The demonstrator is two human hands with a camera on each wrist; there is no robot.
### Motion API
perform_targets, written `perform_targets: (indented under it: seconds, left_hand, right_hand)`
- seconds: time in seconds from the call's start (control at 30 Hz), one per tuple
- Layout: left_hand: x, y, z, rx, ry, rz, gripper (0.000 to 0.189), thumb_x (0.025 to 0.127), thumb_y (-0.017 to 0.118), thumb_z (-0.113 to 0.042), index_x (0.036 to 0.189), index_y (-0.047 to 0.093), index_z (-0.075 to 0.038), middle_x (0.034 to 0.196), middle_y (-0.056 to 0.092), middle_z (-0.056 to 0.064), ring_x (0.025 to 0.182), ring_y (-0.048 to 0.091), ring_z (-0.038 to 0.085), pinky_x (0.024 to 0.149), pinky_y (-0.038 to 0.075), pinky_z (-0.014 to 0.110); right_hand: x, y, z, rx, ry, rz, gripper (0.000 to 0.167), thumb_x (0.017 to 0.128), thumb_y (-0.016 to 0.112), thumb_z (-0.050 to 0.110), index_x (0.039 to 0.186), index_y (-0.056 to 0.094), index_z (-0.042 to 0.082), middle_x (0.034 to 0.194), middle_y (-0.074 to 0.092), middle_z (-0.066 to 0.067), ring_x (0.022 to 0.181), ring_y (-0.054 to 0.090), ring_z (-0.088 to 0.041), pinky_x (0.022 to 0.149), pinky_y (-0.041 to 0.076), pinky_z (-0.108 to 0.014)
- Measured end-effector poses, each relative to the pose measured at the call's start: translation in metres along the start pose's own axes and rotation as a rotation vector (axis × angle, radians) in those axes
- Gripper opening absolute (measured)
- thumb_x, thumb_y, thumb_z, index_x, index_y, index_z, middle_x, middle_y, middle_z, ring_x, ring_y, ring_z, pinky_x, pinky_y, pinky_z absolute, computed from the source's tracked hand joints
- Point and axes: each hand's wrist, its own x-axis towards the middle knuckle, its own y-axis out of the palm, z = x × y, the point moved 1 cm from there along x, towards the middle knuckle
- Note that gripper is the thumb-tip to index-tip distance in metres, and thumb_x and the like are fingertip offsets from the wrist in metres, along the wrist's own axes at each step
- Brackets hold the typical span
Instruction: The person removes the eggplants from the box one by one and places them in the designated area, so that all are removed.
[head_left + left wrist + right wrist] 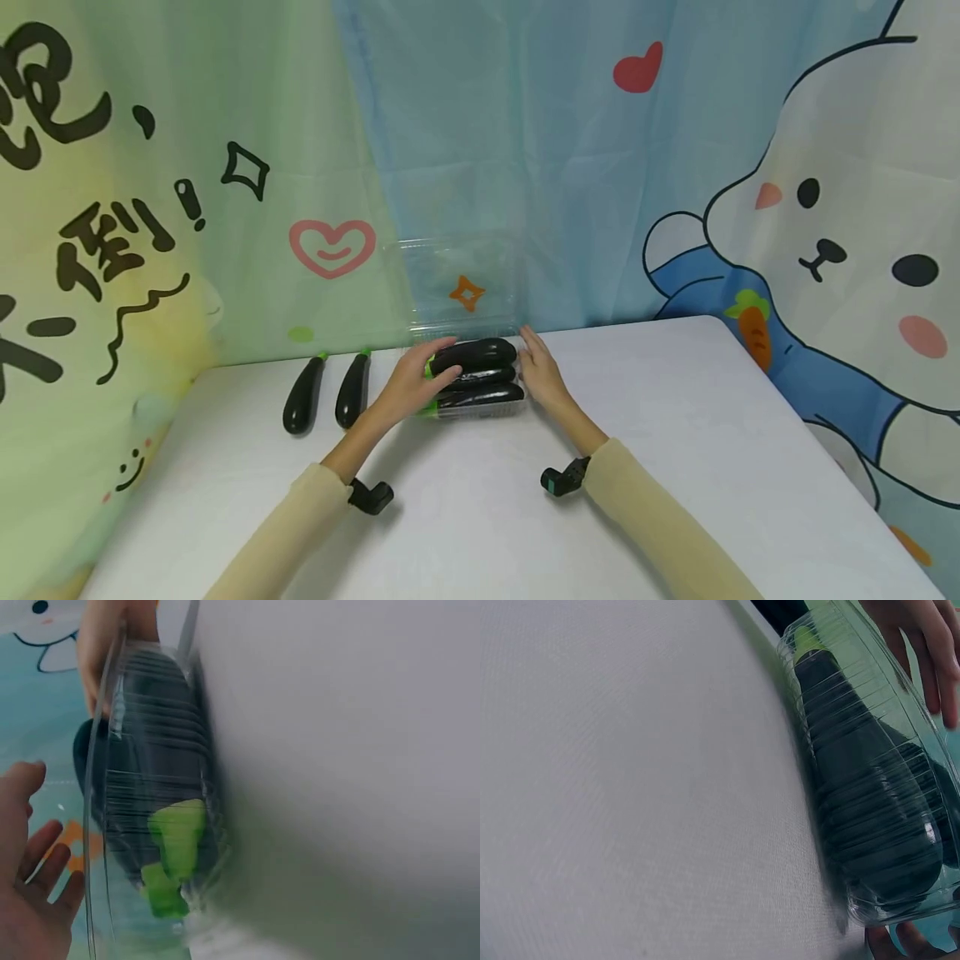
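Clear box (487, 410) on the white table (480, 517), lid (462, 271) raised at the rear; at least three eggplants (480, 355) lie within, green stems (180, 832) leftward. Left hand (412, 380): over the stem end, fingers and thumb parted, grasping nothing. Right hand (544, 377): at the box's right end, fingers extended, unclenched; from here I cannot tell whether they touch it. Two loose eggplants (303, 398) lie farther left, apart from each other.
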Motion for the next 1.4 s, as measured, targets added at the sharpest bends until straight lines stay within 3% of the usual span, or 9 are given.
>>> perform_targets:
  seconds: [0.23, 0.47, 0.73, 0.97, 1.2, 1.4]
  left_hand:
    - [0.033, 0.020, 0.006, -0.024, 0.043, 0.069, 0.054, 0.090, 0.069, -0.028, 0.137, 0.054, -0.006, 0.139, 0.057, 0.011, 0.132, 0.051, 0.029, 0.110, 0.040, 0.046]
    - [0.044, 0.036, 0.010, -0.032, 0.043, 0.090, 0.055, 0.090, 0.070, -0.030, 0.137, 0.054, -0.008, 0.140, 0.057, 0.009, 0.132, 0.051, 0.027, 0.110, 0.040, 0.044]
    - [0.046, 0.047, 0.009, 0.026, 0.022, 0.095, 0.057, 0.089, 0.070, -0.030, 0.140, 0.053, -0.012, 0.139, 0.058, 0.009, 0.129, 0.054, 0.028, 0.107, 0.043, 0.044]
    - [0.047, 0.049, 0.010, 0.047, 0.035, 0.060, 0.053, 0.090, 0.069, -0.030, 0.138, 0.055, -0.013, 0.135, 0.061, 0.010, 0.123, 0.059, 0.028, 0.103, 0.046, 0.042]
    - [0.047, 0.049, 0.009, 0.046, 0.032, 0.055, 0.054, 0.090, 0.068, -0.029, 0.138, 0.054, -0.011, 0.133, 0.062, 0.012, 0.122, 0.059, 0.029, 0.102, 0.047, 0.044]
    - [0.041, 0.047, 0.006, 0.070, 0.011, 0.014, 0.054, 0.090, 0.068, -0.032, 0.140, 0.054, -0.015, 0.133, 0.062, 0.011, 0.121, 0.059, 0.029, 0.100, 0.048, 0.045]
  right_hand:
    - [-0.002, -0.001, 0.002, 0.005, 0.011, 0.001, 0.049, 0.104, 0.033, 0.012, 0.152, 0.027, 0.001, 0.161, 0.020, -0.016, 0.130, 0.046, -0.033, 0.090, 0.051, -0.041]
    - [-0.002, -0.003, 0.004, 0.011, 0.017, 0.000, 0.048, 0.105, 0.033, 0.013, 0.152, 0.028, 0.002, 0.161, 0.022, -0.015, 0.116, 0.055, -0.033, 0.087, 0.052, -0.041]
    - [-0.003, -0.003, 0.005, -0.011, 0.027, 0.017, 0.049, 0.105, 0.032, 0.014, 0.152, 0.026, 0.003, 0.162, 0.020, -0.015, 0.109, 0.058, -0.032, 0.084, 0.052, -0.038]
    - [-0.002, -0.002, 0.006, -0.004, 0.021, 0.008, 0.049, 0.105, 0.032, 0.015, 0.152, 0.028, 0.004, 0.162, 0.021, -0.014, 0.121, 0.051, -0.030, 0.087, 0.051, -0.039]
    - [-0.003, -0.004, 0.010, -0.019, 0.000, 0.009, 0.048, 0.105, 0.033, 0.013, 0.151, 0.029, 0.001, 0.161, 0.022, -0.017, 0.092, 0.061, -0.031, 0.082, 0.050, -0.037]
    - [-0.003, -0.002, 0.008, -0.026, 0.011, 0.008, 0.048, 0.104, 0.033, 0.012, 0.151, 0.029, 0.001, 0.161, 0.022, -0.017, 0.084, 0.061, -0.026, 0.076, 0.051, -0.032]
